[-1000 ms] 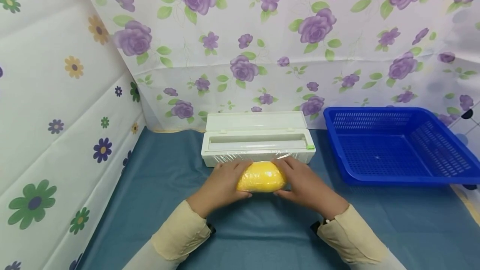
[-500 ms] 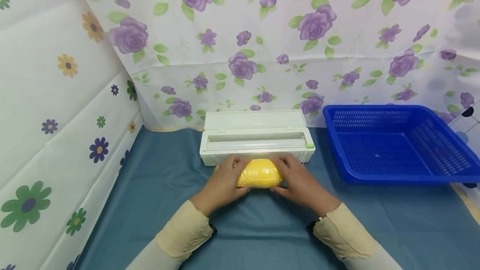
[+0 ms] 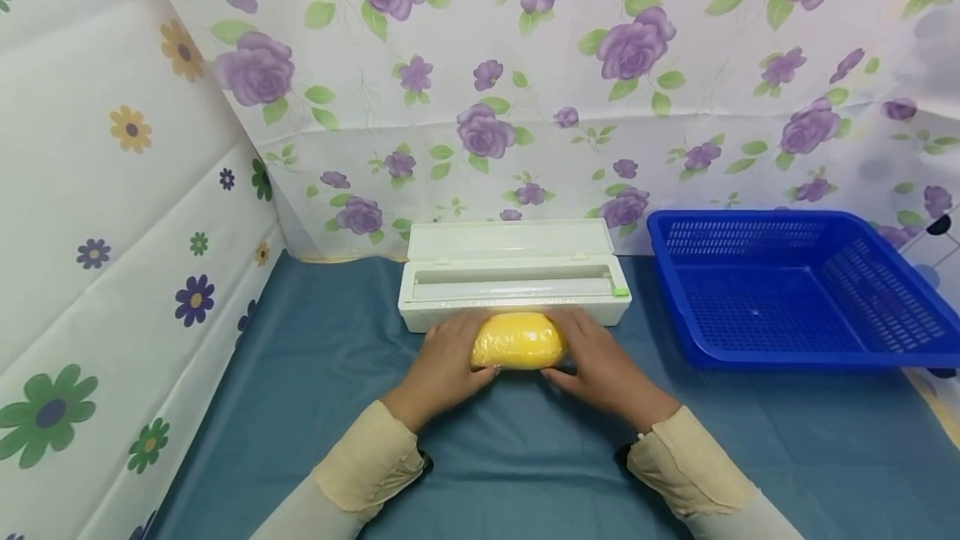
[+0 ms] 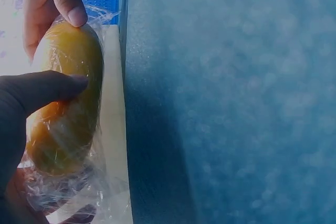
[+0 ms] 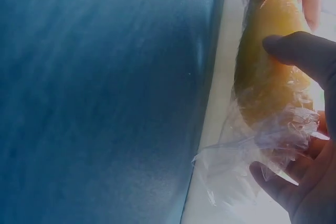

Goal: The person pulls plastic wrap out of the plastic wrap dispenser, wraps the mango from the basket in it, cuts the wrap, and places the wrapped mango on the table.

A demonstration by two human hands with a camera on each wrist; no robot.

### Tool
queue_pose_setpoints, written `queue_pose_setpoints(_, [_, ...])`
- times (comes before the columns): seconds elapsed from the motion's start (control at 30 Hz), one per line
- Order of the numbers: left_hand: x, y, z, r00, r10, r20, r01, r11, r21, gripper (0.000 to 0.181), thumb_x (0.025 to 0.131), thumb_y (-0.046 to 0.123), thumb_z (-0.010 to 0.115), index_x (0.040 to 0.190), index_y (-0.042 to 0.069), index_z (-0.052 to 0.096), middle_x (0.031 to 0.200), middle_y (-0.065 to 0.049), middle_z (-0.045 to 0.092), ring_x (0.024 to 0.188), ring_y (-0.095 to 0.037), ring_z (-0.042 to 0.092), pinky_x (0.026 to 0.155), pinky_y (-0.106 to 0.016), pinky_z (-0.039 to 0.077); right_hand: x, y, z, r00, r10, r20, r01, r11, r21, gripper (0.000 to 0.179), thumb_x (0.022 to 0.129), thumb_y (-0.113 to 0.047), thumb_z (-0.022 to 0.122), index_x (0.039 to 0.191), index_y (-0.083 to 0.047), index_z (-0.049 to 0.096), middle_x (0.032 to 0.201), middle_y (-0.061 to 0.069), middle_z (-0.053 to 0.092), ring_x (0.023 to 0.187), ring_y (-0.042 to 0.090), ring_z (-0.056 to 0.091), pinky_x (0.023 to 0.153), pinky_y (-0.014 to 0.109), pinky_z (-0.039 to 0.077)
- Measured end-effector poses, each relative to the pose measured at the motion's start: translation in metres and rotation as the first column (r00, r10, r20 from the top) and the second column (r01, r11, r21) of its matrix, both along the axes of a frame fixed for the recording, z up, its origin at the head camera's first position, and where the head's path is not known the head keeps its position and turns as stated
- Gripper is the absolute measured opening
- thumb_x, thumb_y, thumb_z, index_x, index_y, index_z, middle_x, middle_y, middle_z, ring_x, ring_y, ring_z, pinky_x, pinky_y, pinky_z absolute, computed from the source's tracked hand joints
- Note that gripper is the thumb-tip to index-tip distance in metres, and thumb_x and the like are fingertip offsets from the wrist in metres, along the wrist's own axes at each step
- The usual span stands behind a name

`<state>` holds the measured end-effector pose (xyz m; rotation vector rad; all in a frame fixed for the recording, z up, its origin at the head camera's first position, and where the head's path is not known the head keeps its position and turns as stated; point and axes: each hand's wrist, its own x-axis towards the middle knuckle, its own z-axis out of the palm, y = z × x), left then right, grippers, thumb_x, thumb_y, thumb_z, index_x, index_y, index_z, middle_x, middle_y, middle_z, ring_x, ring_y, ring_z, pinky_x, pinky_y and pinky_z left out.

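Observation:
A yellow mango [image 3: 519,341], wrapped in shiny cling film, is held lengthwise between both hands in front of the film box. My left hand [image 3: 444,361] grips its left end, thumb on the near side and fingers behind. From the other end my right hand [image 3: 600,365] holds it the same way. Loose, crumpled cling film [image 4: 79,192] bunches beyond the mango's left end in the left wrist view. In the right wrist view, more cling film [image 5: 231,161] hangs slack off the right end, by the right fingers. The far fingers are partly hidden behind the mango.
Just behind the hands stands a white cling film dispenser box [image 3: 416,317], lid raised, with a film roll [image 3: 517,288] inside and a green slider at its right. A blue plastic basket [image 3: 757,357] sits at the right. Flowered cloth [image 3: 450,107] hangs behind the blue-green tablecloth [image 3: 517,482].
Both hands and the mango have shifted slightly up and away, closer to the box. Film strands seen stretching over the box front earlier no longer show there. The grip stays on both ends.

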<state>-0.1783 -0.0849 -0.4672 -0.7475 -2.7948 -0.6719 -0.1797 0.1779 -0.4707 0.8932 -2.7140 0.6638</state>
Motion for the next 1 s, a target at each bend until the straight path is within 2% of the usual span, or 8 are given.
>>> queue_pose_setpoints(0.3, [-0.0017, -0.001, -0.0027, 0.999, 0.041, -0.018, -0.041, 0.999, 0.016, 0.068, 0.084, 0.037, 0.082, 0.141, 0.018, 0.051, 0.131, -0.007, 0.061, 0.123, -0.028, 0.058, 0.103, -0.055, 0.044, -0.0003, 0.0015, -0.0008, 0.999, 0.01, -0.035, -0.011, 1.0, -0.025, 0.078, 0.084, -0.028, 0.084, 0.149, -0.01, 0.044, 0.14, 0.013, 0.052, 0.126, 0.03, 0.056, 0.107, 0.051, 0.047])
queue_pose_setpoints(0.5, [-0.0007, 0.0004, -0.0025, 0.998, 0.045, -0.043, -0.044, 0.999, 0.021, 0.069, 0.083, 0.037, 0.084, 0.142, 0.019, 0.051, 0.128, -0.007, 0.058, 0.12, -0.027, 0.057, 0.102, -0.054, 0.044, -0.0001, 0.0034, -0.0014, 0.999, 0.001, -0.034, -0.002, 0.999, -0.038, 0.079, 0.083, -0.026, 0.085, 0.15, -0.012, 0.044, 0.139, 0.015, 0.049, 0.124, 0.03, 0.055, 0.103, 0.05, 0.05])
queue_pose_setpoints(0.63, [0.0007, 0.0002, -0.0019, 0.999, 0.041, -0.033, -0.041, 0.999, 0.004, 0.071, 0.084, 0.039, 0.083, 0.144, 0.018, 0.051, 0.132, -0.008, 0.056, 0.123, -0.027, 0.056, 0.103, -0.055, 0.043, -0.0012, 0.005, -0.0019, 0.999, 0.004, -0.038, -0.005, 1.0, -0.028, 0.079, 0.083, -0.027, 0.085, 0.149, -0.012, 0.045, 0.138, 0.014, 0.051, 0.125, 0.029, 0.055, 0.105, 0.05, 0.049])
queue_pose_setpoints(0.9, [0.0039, -0.0023, -0.0001, 1.0, 0.017, -0.008, -0.017, 0.999, -0.044, 0.072, 0.088, 0.036, 0.079, 0.148, 0.013, 0.047, 0.14, -0.011, 0.053, 0.132, -0.03, 0.053, 0.106, -0.056, 0.043, -0.0005, 0.0066, -0.0013, 0.999, 0.031, 0.007, -0.031, 0.999, -0.032, 0.074, 0.087, -0.026, 0.081, 0.15, -0.012, 0.045, 0.143, 0.011, 0.049, 0.129, 0.028, 0.056, 0.106, 0.047, 0.05])
queue_pose_setpoints(1.0, [0.0048, -0.0038, 0.0029, 1.0, -0.002, 0.029, 0.003, 0.999, -0.054, 0.071, 0.089, 0.034, 0.078, 0.149, 0.012, 0.046, 0.143, -0.011, 0.052, 0.135, -0.031, 0.051, 0.107, -0.057, 0.042, -0.0011, 0.0063, -0.002, 0.999, 0.034, 0.006, -0.034, 0.999, -0.033, 0.072, 0.086, -0.024, 0.082, 0.148, -0.012, 0.047, 0.142, 0.011, 0.05, 0.129, 0.028, 0.056, 0.106, 0.047, 0.05])
